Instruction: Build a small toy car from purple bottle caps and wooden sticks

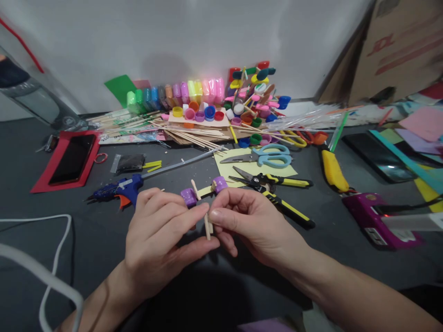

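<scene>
Over the near part of the table [100,244], one short wooden stick [207,228] is between the fingertips: the left hand [155,235] grasps it with thumb and forefinger, the right hand [254,221] pinches its upper part. Just beyond are two purple pieces [188,197]. Farther, toward the left edge, lies one glue gun [117,189]; right of middle, one pair of shears [268,182], then one pair of scissors [265,157].

Bench [100,235] layout, from stick piece [208,229]: glue gun [129,185] at 10 o'clock; phone [72,159] on card [40,182] same bearing, farther out. Pots [200,116] at 12, back. Scissors [252,157] on paper [223,170] at 1, shears [259,180] at 2, power block [362,211] at 3.
</scene>
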